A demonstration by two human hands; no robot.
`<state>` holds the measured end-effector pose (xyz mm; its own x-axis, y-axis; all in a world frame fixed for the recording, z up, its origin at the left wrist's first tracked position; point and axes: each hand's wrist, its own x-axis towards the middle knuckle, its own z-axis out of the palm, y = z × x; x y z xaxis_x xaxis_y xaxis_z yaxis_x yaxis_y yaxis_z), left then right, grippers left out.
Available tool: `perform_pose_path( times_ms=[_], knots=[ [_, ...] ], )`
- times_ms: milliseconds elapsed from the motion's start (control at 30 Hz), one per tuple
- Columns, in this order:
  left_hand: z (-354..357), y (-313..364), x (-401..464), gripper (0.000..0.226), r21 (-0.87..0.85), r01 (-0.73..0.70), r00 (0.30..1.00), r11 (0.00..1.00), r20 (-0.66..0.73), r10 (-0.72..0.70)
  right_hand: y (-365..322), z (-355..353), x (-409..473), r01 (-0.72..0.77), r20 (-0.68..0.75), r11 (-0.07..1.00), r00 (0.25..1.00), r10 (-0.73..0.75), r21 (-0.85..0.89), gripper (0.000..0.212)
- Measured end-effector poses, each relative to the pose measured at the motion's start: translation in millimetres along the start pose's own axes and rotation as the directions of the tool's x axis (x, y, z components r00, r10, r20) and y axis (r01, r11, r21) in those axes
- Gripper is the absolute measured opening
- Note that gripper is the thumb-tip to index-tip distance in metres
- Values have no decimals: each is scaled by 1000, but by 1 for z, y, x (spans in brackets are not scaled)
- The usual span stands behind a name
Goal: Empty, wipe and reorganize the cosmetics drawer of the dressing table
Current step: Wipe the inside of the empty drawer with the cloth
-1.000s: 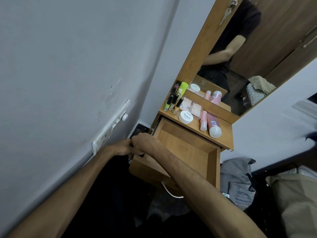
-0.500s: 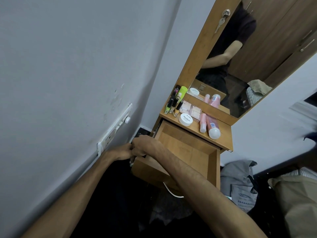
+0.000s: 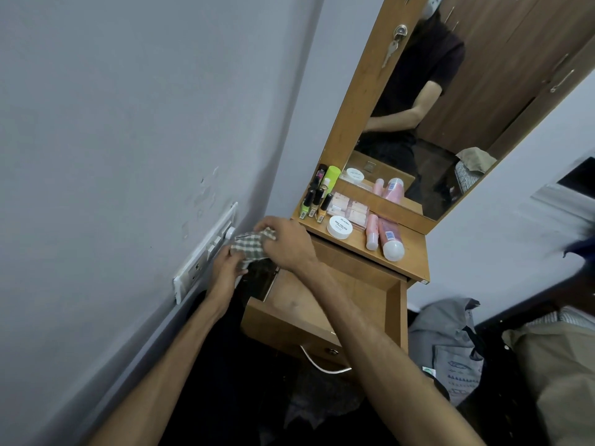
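The wooden drawer of the dressing table stands pulled out with nothing inside it. Both hands hold a small checked cloth just left of the drawer's back corner. My left hand grips its lower edge; my right hand pinches its top from above. On the tabletop stand nail polish bottles, a green bottle, a clear compartment box, a white nail polish jar and two pink tubes lying down.
A grey wall with a white switch plate runs close on the left. The mirror rises behind the tabletop, with a key in its frame. A grey bag and clothes lie on the right. The drawer's metal handle faces me.
Both hands rose from the drawer's front left corner to its back left corner, and the checked cloth now shows between them.
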<state>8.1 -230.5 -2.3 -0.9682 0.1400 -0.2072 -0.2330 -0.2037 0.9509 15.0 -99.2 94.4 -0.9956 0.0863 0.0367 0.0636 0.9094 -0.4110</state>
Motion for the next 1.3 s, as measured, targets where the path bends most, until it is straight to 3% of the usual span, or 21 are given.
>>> perform_pose_path(
  times_ms=[100,233,300,367,433,533,667,867,967,1067,1300],
  knots=[
    [3,1,4,29,94,-4,1000,996,20,2,11,17,-9,-25,59,999,998,27,-27,32],
    [2,3,-2,37,191,-119,992,974,-8,123,23,23,-19,-81,-102,975,989,103,206,27],
    [8,7,-4,42,183,-94,995,978,-19,100,29,26,-23,-95,-96,962,988,123,256,28],
    [12,7,-4,49,195,-91,994,977,-35,100,31,23,-25,-136,-177,922,961,211,363,27],
    [18,6,-6,52,239,-92,993,967,-48,106,34,16,-28,-151,-270,831,902,338,535,25],
    [32,6,-14,41,283,-155,985,947,-30,170,42,6,-38,-117,-287,700,855,432,704,16],
    [60,20,-20,29,292,-235,972,927,62,227,63,-10,-54,-106,-194,497,835,514,861,18],
    [117,40,-28,29,101,-161,965,982,225,135,91,-44,-74,-115,-47,271,849,526,956,31],
    [138,44,-34,33,119,-184,950,976,276,145,106,-58,-83,-135,-13,249,857,515,959,31],
    [156,44,-39,34,126,-197,938,972,312,150,119,-71,-94,-153,-11,281,863,506,947,17],
    [216,39,-49,35,179,-259,914,949,364,181,167,-95,-113,-126,-63,250,772,633,960,16]
  ],
)
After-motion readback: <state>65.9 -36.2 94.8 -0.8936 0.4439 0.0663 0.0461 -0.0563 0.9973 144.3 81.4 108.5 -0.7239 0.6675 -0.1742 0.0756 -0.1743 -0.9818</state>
